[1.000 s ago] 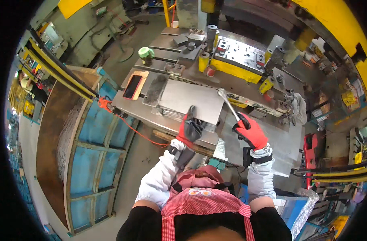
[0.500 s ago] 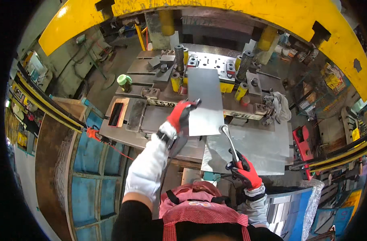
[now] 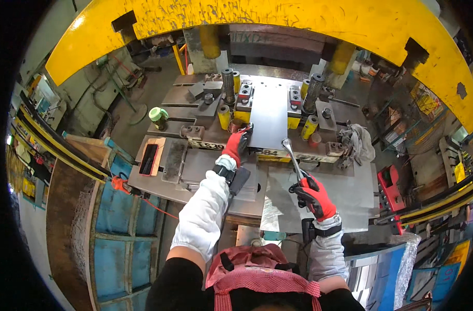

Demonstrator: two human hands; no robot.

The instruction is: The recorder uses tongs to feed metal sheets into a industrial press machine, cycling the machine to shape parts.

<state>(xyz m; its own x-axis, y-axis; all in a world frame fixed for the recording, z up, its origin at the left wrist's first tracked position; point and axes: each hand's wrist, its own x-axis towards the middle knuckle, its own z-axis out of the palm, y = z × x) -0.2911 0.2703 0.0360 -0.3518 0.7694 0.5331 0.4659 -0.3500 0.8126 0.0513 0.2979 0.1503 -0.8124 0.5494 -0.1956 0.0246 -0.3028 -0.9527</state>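
Note:
My left hand [image 3: 237,145], in a red and black glove, pinches the left edge of a flat metal sheet [image 3: 269,111] near its front corner. The sheet lies over the bed of a die set between the guide posts. In my right hand [image 3: 315,197], gloved alike, is a shiny wrench [image 3: 294,159] with a round head and a long shaft, fingers wrapped round its lower end. The wrench's head touches or sits just over the sheet's front right corner; I cannot tell which. Below my right hand a larger pile of metal sheets [image 3: 345,199] rests on the table.
Spring-wrapped posts [image 3: 313,93] and yellow cylinders [image 3: 309,127] flank the die. A yellow press beam [image 3: 278,15] arches across the top. A green-lidded bottle [image 3: 157,117], a phone-like dark slab [image 3: 149,158] and more stacked sheets [image 3: 202,166] lie left; a grey rag [image 3: 356,144] lies right.
The metal sheet has moved away from me, further into the die set, and now lies flatter between the posts. Both hands and the wrench have moved forward with it.

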